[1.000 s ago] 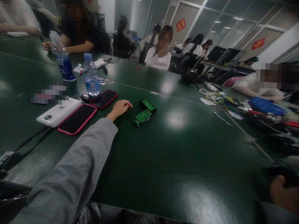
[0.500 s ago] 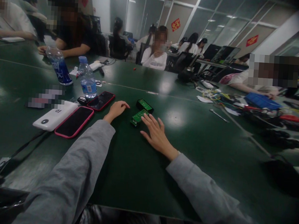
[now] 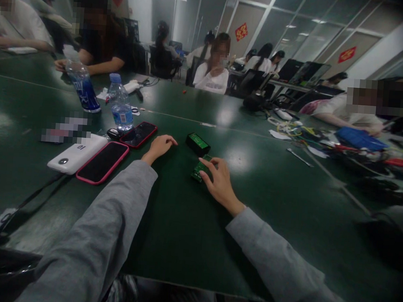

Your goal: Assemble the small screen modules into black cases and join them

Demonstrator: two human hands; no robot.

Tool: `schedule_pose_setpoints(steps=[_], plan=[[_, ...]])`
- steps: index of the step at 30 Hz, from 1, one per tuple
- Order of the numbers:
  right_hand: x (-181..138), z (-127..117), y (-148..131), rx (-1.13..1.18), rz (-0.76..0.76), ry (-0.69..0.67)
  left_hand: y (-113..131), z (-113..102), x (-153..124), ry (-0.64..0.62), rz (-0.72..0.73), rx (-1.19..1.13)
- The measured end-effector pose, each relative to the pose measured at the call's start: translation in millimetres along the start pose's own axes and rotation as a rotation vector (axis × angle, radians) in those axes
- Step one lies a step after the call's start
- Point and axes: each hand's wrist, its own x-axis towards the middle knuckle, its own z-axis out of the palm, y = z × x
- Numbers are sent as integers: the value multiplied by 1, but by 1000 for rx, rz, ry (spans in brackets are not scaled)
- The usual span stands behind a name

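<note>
My right hand (image 3: 220, 182) rests on the dark green table (image 3: 259, 210) with its fingers curled around a small green circuit board (image 3: 199, 169), which it covers in part. A second green board on a black block (image 3: 197, 143) lies just beyond it, untouched. My left hand (image 3: 160, 147) lies on the table to the left of both boards, fingers loosely bent with nothing visible in them. Both arms wear grey sleeves.
Left of my left hand lie two red-cased phones (image 3: 102, 161) (image 3: 139, 134), a white power bank (image 3: 77, 153) and two water bottles (image 3: 121, 103) (image 3: 81, 84). Cables, a blue tray (image 3: 359, 138) and tools crowd the right side. Other people sit around the table.
My right arm came into view from the right, reached the nearer circuit board flat-handed, then closed its fingers on it and drew it slightly toward me. My left hand stayed put.
</note>
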Motion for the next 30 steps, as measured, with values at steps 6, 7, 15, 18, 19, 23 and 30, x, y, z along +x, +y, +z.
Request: schedule_pose_setpoints(steps=[6, 7, 15, 18, 19, 23, 30], plan=[[0, 3, 1, 32, -20, -27, -2, 0, 0, -4, -2, -9], [0, 4, 2, 50, -16, -1, -2, 0, 0, -9, -5, -15], [0, 9, 12, 114, 102, 73, -2, 0, 0, -15, -7, -19], [-1, 9, 16, 131, 134, 49, -1, 0, 0, -13, -14, -6], [-2, 8, 16, 140, 138, 35, -1, 0, 0, -13, -17, -4], [-16, -7, 12, 194, 115, -46, -3, 0, -1, -24, -15, -16], [-97, -60, 45, 157, 199, -115, -1, 0, -2, 0, 3, -4]])
